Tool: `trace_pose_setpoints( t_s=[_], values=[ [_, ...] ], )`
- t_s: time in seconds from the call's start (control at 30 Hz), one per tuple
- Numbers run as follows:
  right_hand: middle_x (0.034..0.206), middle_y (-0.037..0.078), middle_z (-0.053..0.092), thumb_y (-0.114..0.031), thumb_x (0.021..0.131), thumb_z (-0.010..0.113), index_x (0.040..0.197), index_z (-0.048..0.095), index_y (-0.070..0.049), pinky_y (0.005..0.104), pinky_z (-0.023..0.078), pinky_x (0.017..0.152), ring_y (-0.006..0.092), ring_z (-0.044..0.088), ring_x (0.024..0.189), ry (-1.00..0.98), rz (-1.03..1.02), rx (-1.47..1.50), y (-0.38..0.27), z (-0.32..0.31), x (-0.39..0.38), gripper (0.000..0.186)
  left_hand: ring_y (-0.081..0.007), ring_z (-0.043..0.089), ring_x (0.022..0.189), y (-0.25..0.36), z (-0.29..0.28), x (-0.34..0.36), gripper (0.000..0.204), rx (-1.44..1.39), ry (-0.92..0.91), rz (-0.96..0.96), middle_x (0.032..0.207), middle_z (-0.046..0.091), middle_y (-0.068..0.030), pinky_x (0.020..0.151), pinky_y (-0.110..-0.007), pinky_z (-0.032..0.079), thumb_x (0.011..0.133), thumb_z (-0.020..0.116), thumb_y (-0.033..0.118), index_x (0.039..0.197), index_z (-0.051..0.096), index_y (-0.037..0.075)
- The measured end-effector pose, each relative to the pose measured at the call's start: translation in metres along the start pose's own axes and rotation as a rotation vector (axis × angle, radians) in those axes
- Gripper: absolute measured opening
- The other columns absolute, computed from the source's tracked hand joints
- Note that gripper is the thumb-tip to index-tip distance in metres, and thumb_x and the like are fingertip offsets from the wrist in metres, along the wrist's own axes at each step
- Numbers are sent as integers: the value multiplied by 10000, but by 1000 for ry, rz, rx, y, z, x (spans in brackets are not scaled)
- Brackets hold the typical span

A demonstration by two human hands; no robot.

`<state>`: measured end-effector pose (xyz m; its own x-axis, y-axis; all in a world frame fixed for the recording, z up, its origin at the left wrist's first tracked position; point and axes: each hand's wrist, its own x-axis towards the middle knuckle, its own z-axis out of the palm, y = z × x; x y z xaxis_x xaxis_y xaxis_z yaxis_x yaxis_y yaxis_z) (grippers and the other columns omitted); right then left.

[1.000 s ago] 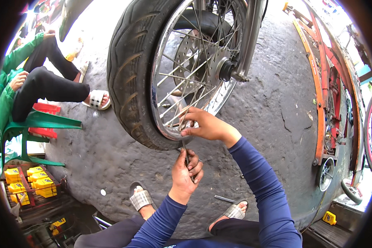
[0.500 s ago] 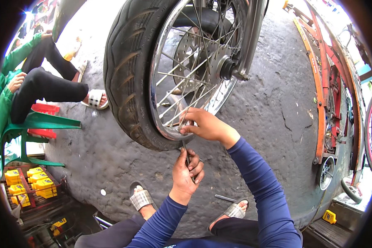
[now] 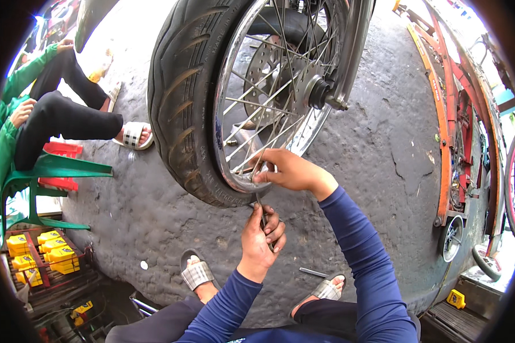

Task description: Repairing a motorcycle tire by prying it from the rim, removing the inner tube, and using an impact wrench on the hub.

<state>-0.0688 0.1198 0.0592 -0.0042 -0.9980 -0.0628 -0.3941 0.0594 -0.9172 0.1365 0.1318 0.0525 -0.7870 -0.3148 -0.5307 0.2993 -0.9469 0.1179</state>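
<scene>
A motorcycle wheel with a black tyre (image 3: 180, 108), a chrome rim (image 3: 218, 131) and thin spokes stands upright in front of me. My left hand (image 3: 261, 243) is closed around a slim metal bar that looks like a tyre lever (image 3: 258, 197). The lever's upper end meets the lower edge of the wheel, where tyre and rim come together. Just above it, my right hand (image 3: 290, 170) is closed, with thumb and fingers pinched at the rim among the lower spokes. What sits between those fingertips is hidden. A brake disc (image 3: 263, 77) and a fork leg (image 3: 352, 57) flank the hub.
Another metal bar (image 3: 313, 272) lies on the dark floor by my right foot. A person in green sits on a green chair (image 3: 68, 167) at left. Yellow bottles (image 3: 60, 257) stand in a rack at lower left. A red and orange metal frame (image 3: 435, 108) runs along the right.
The wheel has shifted slightly to the right. Both hands have moved a little with it, the left still on the lever and the right still at the rim.
</scene>
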Motion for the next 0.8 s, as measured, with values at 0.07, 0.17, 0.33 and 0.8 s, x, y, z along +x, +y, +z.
trace_pose_setpoints(
  t_s=[0.07,0.17,0.33,0.8],
  values=[
    [1095,67,631,-86,816,702,1124,628,-68,388,448,917,268,588,1040,28,-11,-156,6,2,1,318,-75,321,449,-1,3,1,315,5,7,1,602,325,40,330,-252,318,1019,427,384,951,551,104],
    [1145,59,606,-81,809,708,1113,632,-66,372,415,983,245,553,1117,9,-182,71,8,4,-1,314,-75,318,448,0,0,0,316,12,21,8,601,323,42,329,-250,319,1019,426,387,947,547,104],
    [1212,92,572,-38,806,677,1121,623,-43,370,380,1028,232,508,1191,58,-85,72,-3,8,-6,320,-74,311,445,0,3,-1,317,19,27,9,595,317,42,322,-247,310,1016,433,393,940,544,106],
    [1072,46,685,10,820,505,1420,356,-26,194,431,613,41,513,678,106,106,259,-24,-2,-11,619,-79,319,438,1,2,1,325,23,17,26,595,329,35,311,-247,311,1016,435,389,931,550,97]
  ],
)
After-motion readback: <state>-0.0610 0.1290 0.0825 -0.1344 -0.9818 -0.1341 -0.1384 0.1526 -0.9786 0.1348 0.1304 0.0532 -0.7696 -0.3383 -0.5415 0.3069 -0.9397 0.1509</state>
